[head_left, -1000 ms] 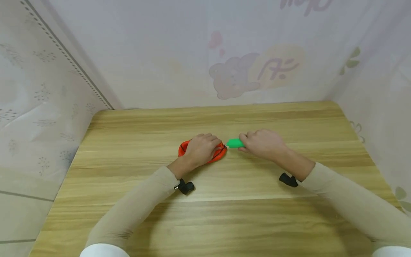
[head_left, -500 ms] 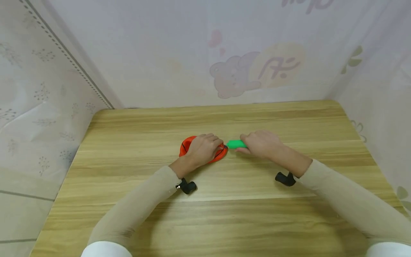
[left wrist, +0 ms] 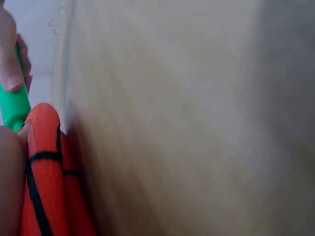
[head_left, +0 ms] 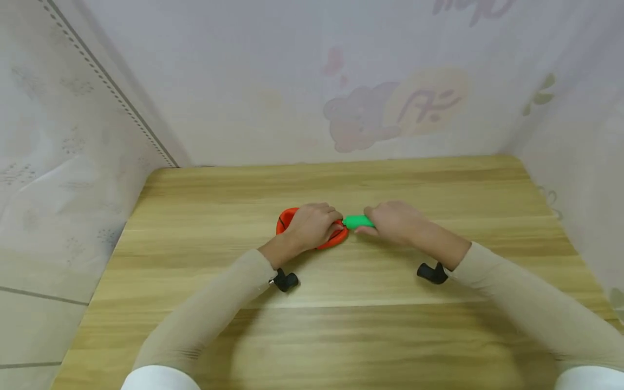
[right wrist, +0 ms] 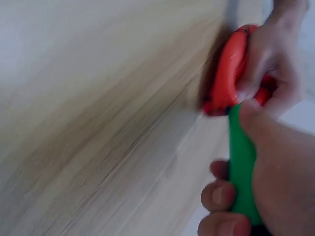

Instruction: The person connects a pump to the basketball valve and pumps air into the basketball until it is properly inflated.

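A limp, caved-in red toy basketball (head_left: 285, 218) with black lines lies on the table, folded inward. My left hand (head_left: 311, 225) grips its near right part, thumb and fingers pinching the red skin. From the right, my right hand (head_left: 396, 222) holds a green ball pump (head_left: 357, 221), fingers wrapped round its body. The pump's narrow tip meets the ball's right edge beside my left fingertips. In the right wrist view the green pump (right wrist: 241, 162) touches the red ball (right wrist: 225, 73); whether its needle sits inside is hidden. The left wrist view shows the folded ball (left wrist: 47, 184) close up.
The wood-grain table (head_left: 312, 336) spreads around both hands. Pale printed sheeting (head_left: 234, 97) rises behind it and at both sides. A small black wrist camera (head_left: 285, 280) hangs below each cuff.
The pump has come slightly closer to the ball, and the thin gap with the needle between them has nearly gone. My right hand has shifted a little left; the left keeps its grip.
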Available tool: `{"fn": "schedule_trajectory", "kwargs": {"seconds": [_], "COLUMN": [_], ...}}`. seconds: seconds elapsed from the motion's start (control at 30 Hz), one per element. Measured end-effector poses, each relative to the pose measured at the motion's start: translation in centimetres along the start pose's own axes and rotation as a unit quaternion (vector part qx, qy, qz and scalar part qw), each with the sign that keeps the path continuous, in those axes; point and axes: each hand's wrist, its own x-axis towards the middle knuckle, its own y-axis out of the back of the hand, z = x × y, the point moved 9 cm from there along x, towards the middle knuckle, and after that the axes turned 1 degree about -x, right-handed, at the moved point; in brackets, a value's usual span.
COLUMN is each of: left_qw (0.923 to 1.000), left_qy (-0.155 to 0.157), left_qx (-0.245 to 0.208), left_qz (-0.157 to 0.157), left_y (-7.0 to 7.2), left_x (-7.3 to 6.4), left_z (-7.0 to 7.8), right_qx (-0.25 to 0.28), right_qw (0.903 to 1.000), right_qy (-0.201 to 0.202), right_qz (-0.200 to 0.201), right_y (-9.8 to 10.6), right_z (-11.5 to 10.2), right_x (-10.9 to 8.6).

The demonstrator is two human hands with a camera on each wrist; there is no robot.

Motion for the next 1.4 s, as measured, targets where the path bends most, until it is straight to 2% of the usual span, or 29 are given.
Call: {"fn": "schedule_trajectory", "kwargs": {"seconds": [0.13, 0.33, 0.57, 0.67, 0.77, 0.93, 1.07, 1.13, 1.27, 1.4], "left_qw": [0.9995, 0.9975, 0.9951, 0.9945, 0.9928, 0.9885, 0.9906, 0.9931, 0.9961, 0.9908], "left_qy": [0.011, 0.037, 0.071, 0.076, 0.079, 0.087, 0.078, 0.069, 0.036, -0.006], "left_qx": [0.003, -0.02, -0.032, -0.032, -0.018, 0.024, 0.041, 0.043, 0.071, 0.134], "left_qz": [-0.029, -0.058, -0.06, -0.065, -0.089, -0.121, -0.104, -0.085, -0.038, 0.018], "left_y": [0.6, 1.3, 2.0, 2.2, 1.9, 1.4, 1.7, 2.1, 3.4, 5.0], "left_x": [0.3, 0.3, -0.8, -1.4, -2.0, -2.4, -2.4, -2.4, -2.3, -1.9], "left_z": [-0.3, -1.1, -1.8, -1.7, -1.5, -1.5, -1.4, -1.3, -1.2, -1.4], "right_qx": [0.007, 0.046, 0.099, 0.119, 0.156, 0.25, 0.307, 0.315, 0.309, 0.256], "right_qw": [1.0, 0.9989, 0.9929, 0.9894, 0.9831, 0.9627, 0.9445, 0.9398, 0.9363, 0.9389], "right_qy": [-0.006, 0.004, -0.008, -0.018, -0.02, -0.014, 0.011, 0.033, 0.083, 0.143], "right_qz": [0.003, 0.012, 0.065, 0.08, 0.093, 0.103, 0.117, 0.129, 0.145, 0.18], "right_y": [0.0, 0.6, 1.9, 2.1, 2.0, 1.5, 1.3, 1.6, 2.5, 3.5], "right_z": [0.4, 1.5, 4.7, 5.8, 6.4, 6.5, 6.0, 5.5, 4.0, 1.9], "right_x": [-0.2, -1.0, -3.3, -4.4, -5.2, -6.1, -7.1, -7.8, -9.3, -10.2]}}
